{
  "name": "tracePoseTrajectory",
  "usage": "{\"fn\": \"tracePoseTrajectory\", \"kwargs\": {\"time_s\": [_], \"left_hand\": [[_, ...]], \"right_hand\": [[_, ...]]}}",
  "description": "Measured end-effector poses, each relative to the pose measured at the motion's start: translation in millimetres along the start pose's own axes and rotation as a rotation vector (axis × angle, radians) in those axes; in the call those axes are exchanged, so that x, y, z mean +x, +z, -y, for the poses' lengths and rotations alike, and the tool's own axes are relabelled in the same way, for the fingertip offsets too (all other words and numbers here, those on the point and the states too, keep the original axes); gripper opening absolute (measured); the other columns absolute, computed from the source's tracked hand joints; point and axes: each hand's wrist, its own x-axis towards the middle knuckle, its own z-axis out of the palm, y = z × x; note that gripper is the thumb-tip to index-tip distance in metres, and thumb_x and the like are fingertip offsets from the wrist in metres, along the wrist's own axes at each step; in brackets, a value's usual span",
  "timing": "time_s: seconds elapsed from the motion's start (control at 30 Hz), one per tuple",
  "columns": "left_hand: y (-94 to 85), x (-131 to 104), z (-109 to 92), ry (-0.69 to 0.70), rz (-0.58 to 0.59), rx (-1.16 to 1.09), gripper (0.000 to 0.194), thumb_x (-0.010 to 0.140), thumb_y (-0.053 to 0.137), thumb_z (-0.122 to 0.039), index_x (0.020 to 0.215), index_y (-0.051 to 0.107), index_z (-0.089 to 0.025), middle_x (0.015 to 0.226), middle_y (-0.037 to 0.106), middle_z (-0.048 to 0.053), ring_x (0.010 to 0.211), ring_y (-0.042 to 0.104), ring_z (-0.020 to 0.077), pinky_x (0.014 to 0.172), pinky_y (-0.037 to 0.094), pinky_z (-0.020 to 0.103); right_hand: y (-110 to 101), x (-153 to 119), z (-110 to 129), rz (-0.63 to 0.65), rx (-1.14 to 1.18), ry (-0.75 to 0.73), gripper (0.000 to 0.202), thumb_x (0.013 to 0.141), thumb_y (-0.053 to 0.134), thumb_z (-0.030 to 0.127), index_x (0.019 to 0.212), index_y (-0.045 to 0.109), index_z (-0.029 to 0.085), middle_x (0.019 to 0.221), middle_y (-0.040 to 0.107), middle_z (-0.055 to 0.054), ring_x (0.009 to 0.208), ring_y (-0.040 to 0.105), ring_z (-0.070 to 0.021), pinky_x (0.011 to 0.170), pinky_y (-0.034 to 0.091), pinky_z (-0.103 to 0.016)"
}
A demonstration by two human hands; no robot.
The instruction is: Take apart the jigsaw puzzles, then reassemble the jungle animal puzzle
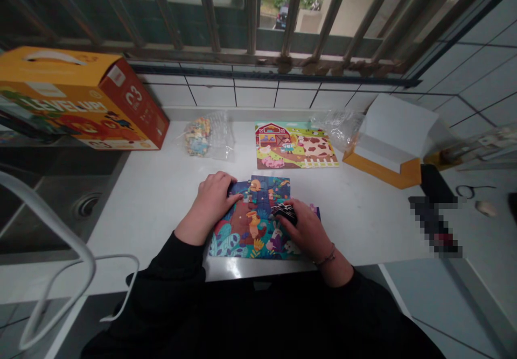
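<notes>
One spread, empty left hand (213,197) can steady the puzzle (238,224) at left; gently guide the dark item (286,212) your curled right hand (307,229) grips.

Room beside puzzle (246,230), box (382,168) beyond, perhaps wrapper (341,127)

Smooth cardboard puzzle (258,222), crinkly clear plastic bag (212,135), glossy white countertop (367,213), dull metal window bars (208,12)

Two hands (214,200) (304,224), one jigsaw puzzle (252,224), one dark patterned item (284,213), one farm picture (298,146), two plastic bags (223,139) (341,126) and two boxes (64,100) (390,161) are visible.
</notes>
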Motion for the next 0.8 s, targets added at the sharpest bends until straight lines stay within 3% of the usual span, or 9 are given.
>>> {"fn": "tracePoseTrajectory", "kwargs": {"time_s": [0.2,0.4,0.53,0.63,0.7,0.8], "left_hand": [[-2.6,2.5,1.2,-0.05,-0.033,-0.109,0.037,0.081,0.092,-0.034,0.108,0.069,-0.024,0.121,0.071,0.011,0.116,0.063,0.0359,0.096,0.051,0.048],[-7.7,-3.2,14.2,-0.142,-0.116,-0.365,0.021,0.086,0.081,-0.027,0.101,0.066,-0.026,0.092,0.074,0.002,0.086,0.068,0.0256,0.079,0.05,0.038],[-3.6,-3.0,18.3,-0.166,-0.233,-0.545,0.02,0.09,0.08,-0.036,0.104,0.071,-0.025,0.099,0.078,0.003,0.087,0.072,0.0237,0.081,0.054,0.037],[3.4,2.0,10.6,-0.131,-0.165,-0.811,0.03,0.095,0.077,-0.047,0.112,0.07,-0.024,0.096,0.078,0.004,0.081,0.074,0.0227,0.076,0.058,0.037],[7.8,6.7,4.6,-0.066,-0.103,-0.836,0.034,0.096,0.077,-0.048,0.118,0.07,-0.024,0.099,0.078,0.005,0.085,0.076,0.0237,0.081,0.061,0.039],[11.8,13.4,1.9,0.08,-0.106,-0.565,0.043,0.089,0.086,-0.038,0.126,0.069,-0.023,0.122,0.077,0.01,0.112,0.074,0.0297,0.104,0.059,0.048]], "right_hand": [[-0.3,0.6,0.1,-0.002,0.001,-0.004,0.031,0.102,0.069,0.037,0.127,0.067,0.021,0.117,0.077,-0.015,0.111,0.075,-0.0339,0.101,0.06,-0.052],[0.3,-0.7,-1.0,0.006,0.006,0.003,0.029,0.103,0.067,0.037,0.127,0.065,0.022,0.119,0.076,-0.015,0.114,0.074,-0.0337,0.103,0.059,-0.052],[-0.7,-0.4,-1.0,0.017,0.014,0.017,0.028,0.103,0.067,0.039,0.126,0.065,0.022,0.117,0.076,-0.014,0.109,0.074,-0.0325,0.101,0.059,-0.05],[-1.2,0.0,-0.7,0.021,0.016,0.016,0.029,0.103,0.067,0.039,0.126,0.065,0.022,0.117,0.076,-0.014,0.111,0.073,-0.0326,0.102,0.059,-0.05],[-0.9,-0.2,-0.8,0.016,0.017,0.014,0.029,0.103,0.066,0.039,0.126,0.065,0.022,0.118,0.077,-0.014,0.112,0.074,-0.0331,0.103,0.059,-0.051],[-0.3,-0.7,-1.1,0.01,0.017,0.012,0.029,0.103,0.067,0.039,0.127,0.065,0.022,0.119,0.077,-0.015,0.113,0.073,-0.0338,0.103,0.059,-0.052]]}}
